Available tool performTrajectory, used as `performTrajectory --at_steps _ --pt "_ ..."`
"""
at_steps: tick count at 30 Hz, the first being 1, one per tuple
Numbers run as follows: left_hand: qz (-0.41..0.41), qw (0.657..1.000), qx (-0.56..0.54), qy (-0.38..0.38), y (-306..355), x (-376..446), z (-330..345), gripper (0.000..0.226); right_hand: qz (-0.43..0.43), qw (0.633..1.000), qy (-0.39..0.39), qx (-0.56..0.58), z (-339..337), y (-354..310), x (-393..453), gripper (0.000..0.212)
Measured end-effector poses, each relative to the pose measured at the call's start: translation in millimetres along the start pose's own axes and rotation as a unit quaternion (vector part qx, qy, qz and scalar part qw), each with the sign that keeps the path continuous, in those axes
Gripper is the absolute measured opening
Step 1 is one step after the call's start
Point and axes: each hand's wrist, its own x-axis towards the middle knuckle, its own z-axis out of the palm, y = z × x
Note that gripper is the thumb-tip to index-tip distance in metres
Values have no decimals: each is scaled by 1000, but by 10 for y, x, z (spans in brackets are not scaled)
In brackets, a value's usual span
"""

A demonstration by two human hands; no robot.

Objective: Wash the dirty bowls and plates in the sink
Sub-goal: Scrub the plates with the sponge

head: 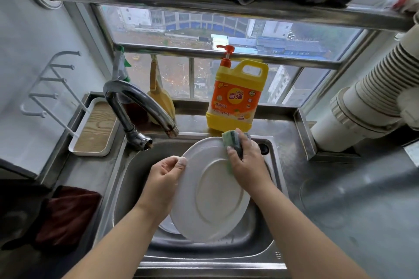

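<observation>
- While tilted over the sink [127, 179], white plate [210, 190]: stiff, breakable, soap-slick.
- Left hand [164, 179] pinching rim at nine o'clock (best hold there).
- Right hand [246, 161], fingers curled round sponge [231, 140], at one o'clock.

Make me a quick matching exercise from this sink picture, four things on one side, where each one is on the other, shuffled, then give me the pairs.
Things:
1. plate
2. sponge
3. detergent bottle
4. dark red cloth

Places:
A. on the ledge behind the sink
B. held at its rim by the left hand
C. on the counter, left of the sink
D. gripped in the right hand

Pairs: 1-B, 2-D, 3-A, 4-C
</observation>
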Motion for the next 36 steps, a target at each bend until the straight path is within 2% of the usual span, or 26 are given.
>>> performTrajectory --at_steps 5,7,9,11,12,16,18,20,23,26,28,31,34,36 --pt "1 1000 -26 -10 18 -37 30 27 -199 973 -25 -117 217 -401 -300 58" --pt "0 1000 -24 4 43 -40 -14 28 -169 983 -36 -58 182 -297 -143 58" --pt "6 999 -20 25 68 -30 -79 35 -54 996 -28 72 90 -118 44 58" --pt "11 999 -14 29 88 -16 -118 38 5 995 -12 97 67 -32 57 58" --pt "15 1000 -2 21 102 -19 -117 38 -10 996 -11 92 103 -49 3 59" --pt "23 1000 8 -12 102 -55 -75 34 -182 982 -38 -15 273 -434 -309 60" --pt "19 1000 -5 -9 127 -60 -72 29 -199 980 -21 -17 265 -485 -264 58" --pt "21 1000 -9 14 155 -53 -98 30 -139 987 -6 78 167 -378 -128 57" --pt "18 998 -45 49 180 -38 -150 37 22 981 3 190 30 -79 -10 49" --pt "10 994 -82 65 165 -51 -172 31 147 934 12 326 93 143 -94 48" --pt "4 994 -92 52 103 -60 -198 25 175 913 16 368 178 219 -182 49" --pt "-31 994 -106 -7 15 -93 -296 23 143 918 32 370 142 244 -222 51" --pt "-97 983 -136 -81 2 -119 -432 8 46 951 20 304 -35 244 -154 47" --pt "-130 979 -79 -136 -16 -89 -488 31 -25 974 -3 226 -165 230 -99 50"
